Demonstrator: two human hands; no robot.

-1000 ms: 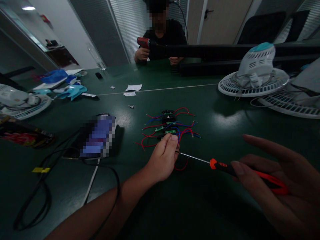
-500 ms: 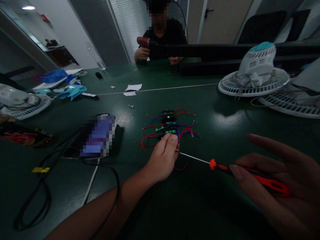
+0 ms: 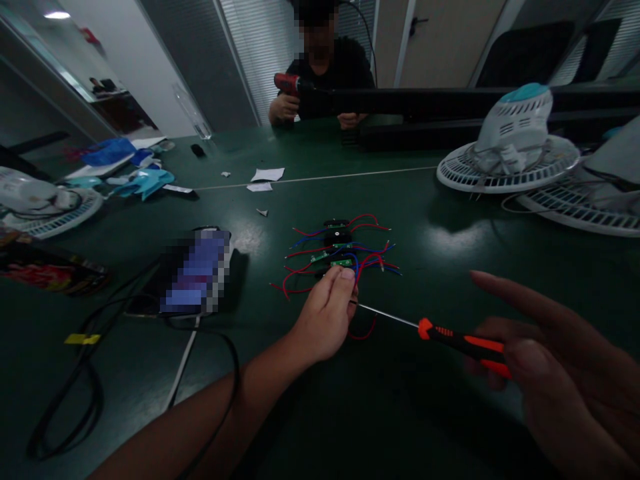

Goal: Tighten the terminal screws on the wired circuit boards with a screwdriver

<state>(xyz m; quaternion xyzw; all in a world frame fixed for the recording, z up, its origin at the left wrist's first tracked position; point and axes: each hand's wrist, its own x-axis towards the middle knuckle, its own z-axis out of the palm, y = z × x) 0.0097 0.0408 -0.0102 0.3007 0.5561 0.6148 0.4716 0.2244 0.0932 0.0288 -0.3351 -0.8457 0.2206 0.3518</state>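
Note:
A screwdriver (image 3: 463, 340) with an orange and black handle points left, its thin metal shaft running to my left hand (image 3: 327, 310). My right hand (image 3: 555, 363) pinches the rear of the handle between thumb and fingers, the index finger stretched out. In the closed fingers of my left hand is a small wired part, mostly hidden; a red wire (image 3: 367, 333) loops out below it. The screwdriver's tip is out of sight behind those fingers. Just beyond lie several small black parts with green circuit boards (image 3: 341, 263) and red and blue wires.
A phone (image 3: 197, 270) with cables lies to the left. Fan heads with white grilles (image 3: 505, 177) rest at the right and far left. Paper scraps (image 3: 267, 175) lie ahead. Across the green table, a person (image 3: 345, 67) holds a red power drill (image 3: 287, 83) at a long black bar.
My right hand's thumb and fingers have shifted back along the screwdriver's handle, showing more of its front. The left hand and the wired parts stay in place.

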